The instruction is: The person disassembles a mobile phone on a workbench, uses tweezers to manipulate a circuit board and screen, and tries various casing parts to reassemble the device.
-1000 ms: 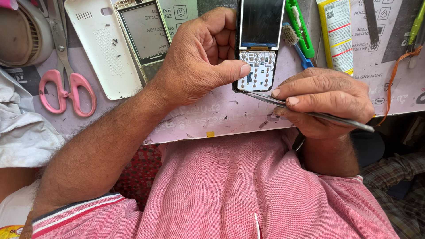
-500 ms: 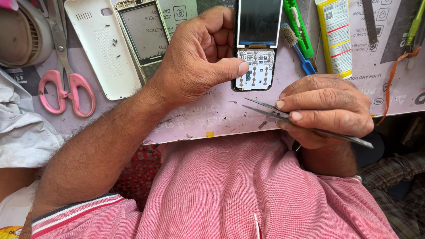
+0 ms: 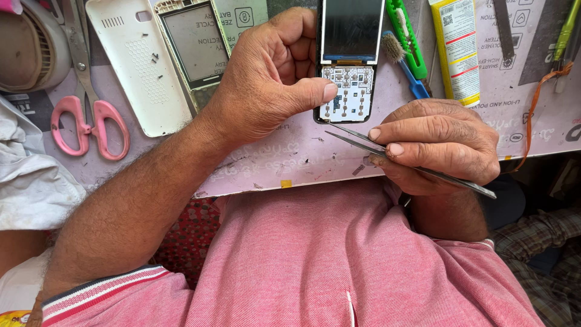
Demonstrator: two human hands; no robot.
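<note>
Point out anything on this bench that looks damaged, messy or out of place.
The phone in the left hand is stripped: its keypad board lies bare below the screen. Its white back cover lies apart. The pink mat is scuffed and littered with specks. The right hand holds tweezers.

a phone repair bench: opened handset [image 3: 347, 66], tweezers [image 3: 387, 154], brushes [image 3: 404, 57], scissors [image 3: 85, 109], work mat [image 3: 290, 157]

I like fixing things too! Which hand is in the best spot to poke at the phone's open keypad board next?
The right hand, probably. It holds the tweezers, whose tips sit just below the keypad board. The left hand is busy gripping the phone, thumb on the board's edge.
</note>
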